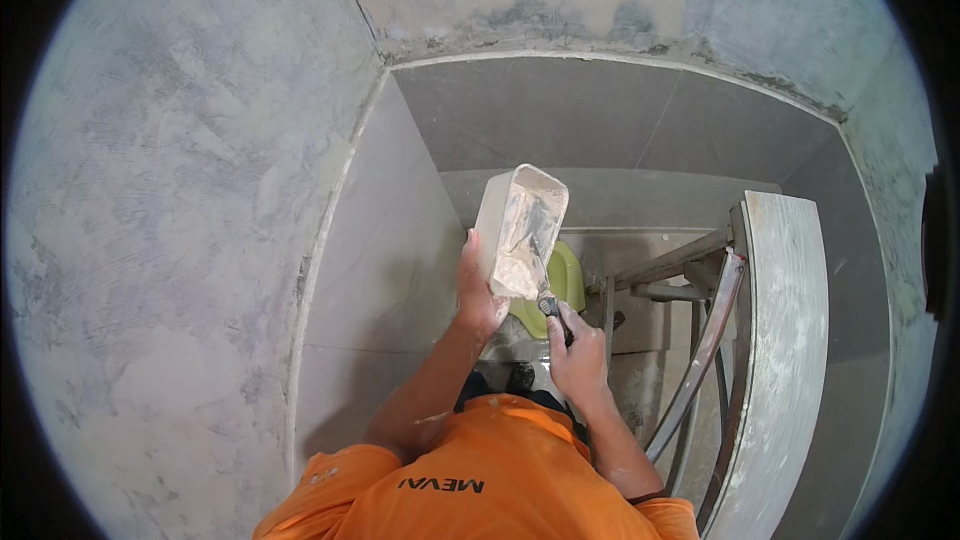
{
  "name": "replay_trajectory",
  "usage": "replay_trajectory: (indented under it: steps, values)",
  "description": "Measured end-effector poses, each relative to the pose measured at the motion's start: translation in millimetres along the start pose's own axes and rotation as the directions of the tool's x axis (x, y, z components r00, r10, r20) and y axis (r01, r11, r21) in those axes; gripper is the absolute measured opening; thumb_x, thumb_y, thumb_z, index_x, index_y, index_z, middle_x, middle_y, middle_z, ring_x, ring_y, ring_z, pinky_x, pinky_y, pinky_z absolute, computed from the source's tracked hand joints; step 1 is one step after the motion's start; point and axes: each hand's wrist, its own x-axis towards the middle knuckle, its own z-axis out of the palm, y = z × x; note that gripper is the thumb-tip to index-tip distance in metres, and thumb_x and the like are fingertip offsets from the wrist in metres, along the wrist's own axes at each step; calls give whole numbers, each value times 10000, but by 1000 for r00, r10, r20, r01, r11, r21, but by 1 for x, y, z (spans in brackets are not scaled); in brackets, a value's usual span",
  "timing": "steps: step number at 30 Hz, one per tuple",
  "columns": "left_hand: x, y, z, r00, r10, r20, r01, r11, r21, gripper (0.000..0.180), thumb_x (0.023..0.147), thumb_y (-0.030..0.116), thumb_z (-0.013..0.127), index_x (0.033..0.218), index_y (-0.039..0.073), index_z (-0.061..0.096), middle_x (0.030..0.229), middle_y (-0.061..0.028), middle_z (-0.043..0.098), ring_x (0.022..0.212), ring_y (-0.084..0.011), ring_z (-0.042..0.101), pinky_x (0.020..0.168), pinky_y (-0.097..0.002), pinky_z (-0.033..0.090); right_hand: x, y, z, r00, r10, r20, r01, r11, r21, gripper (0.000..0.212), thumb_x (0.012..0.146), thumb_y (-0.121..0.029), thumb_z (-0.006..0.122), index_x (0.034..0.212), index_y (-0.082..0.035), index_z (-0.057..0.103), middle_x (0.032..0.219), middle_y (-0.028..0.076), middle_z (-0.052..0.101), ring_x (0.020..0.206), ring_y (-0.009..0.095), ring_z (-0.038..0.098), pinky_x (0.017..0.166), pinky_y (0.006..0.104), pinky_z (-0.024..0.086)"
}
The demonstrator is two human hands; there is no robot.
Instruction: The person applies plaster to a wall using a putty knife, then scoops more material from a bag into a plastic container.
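My left hand (478,285) grips a white plastic tub (494,215) by its left side and lower end, holding it tilted in front of me. Pale, wet plaster (516,275) coats the inside and gathers at the near end. A putty knife (543,280) with a dark handle is in my right hand (580,352). Its blade dips into the tub, and plaster covers part of it, so the tip's outline is hard to make out. Both hands have whitish smears on them.
At my right stands a plank (785,340) on a metal-legged frame, close to my right arm. Below the tub lies a yellow-green squat toilet (563,280). Grey tiles (540,110) line the lower walls, with rough plastered wall (170,240) above and to the left.
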Motion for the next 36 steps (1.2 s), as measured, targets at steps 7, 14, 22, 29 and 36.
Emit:
replay_trajectory:
  steps: [7, 14, 22, 29, 36]
  values:
    - [56, -57, 15, 990, 35, -133, -15, 989, 148, 647, 1054, 535, 437, 1423, 7, 499, 1270, -146, 642, 1134, -267, 664, 980, -430, 539, 61, 16, -52, 669, 587, 456, -741, 484, 465, 219, 998, -183, 606, 997, 3, 721, 694, 60, 602, 470, 127, 483, 436, 270, 353]
    - [82, -35, -8, 996, -50, 70, 47, 998, 44, 735, 1055, 595, 354, 1484, 5, 447, 1344, -161, 609, 1189, -297, 636, 1037, -460, 502, 99, 22, -25, 531, 494, 688, -800, 24, 600, 217, 1009, -205, 597, 1099, -16, 654, 646, 25, 554, 432, 83, 415, 380, 244, 279]
    - [155, 26, -65, 988, -75, 137, 89, 991, -100, 677, 1068, 577, 373, 1505, 64, 447, 1428, -118, 570, 1296, -293, 565, 1118, -453, 433, 155, 23, 41, 943, 305, 130, -329, 808, 489, 314, 993, -115, 638, 1259, 45, 682, 756, -15, 595, 627, 36, 480, 544, 207, 344]
    - [193, 44, -102, 980, -159, 123, 170, 982, -86, 691, 1078, 565, 307, 1536, 55, 392, 1489, -156, 508, 1357, -320, 520, 1128, -510, 423, 186, 26, 88, 969, -154, -192, 158, 987, 3, 353, 926, -43, 666, 1266, 54, 665, 986, 193, 733, 793, 256, 699, 765, 362, 548]
    - [185, 19, -124, 981, -185, 49, 192, 955, -226, 599, 1068, 526, 386, 1449, 83, 521, 1375, -126, 611, 1245, -311, 602, 1086, -491, 462, 174, 23, 84, 981, -181, 72, 190, 972, -140, 353, 900, -66, 675, 1248, -6, 686, 891, 210, 670, 781, 381, 669, 746, 437, 545]
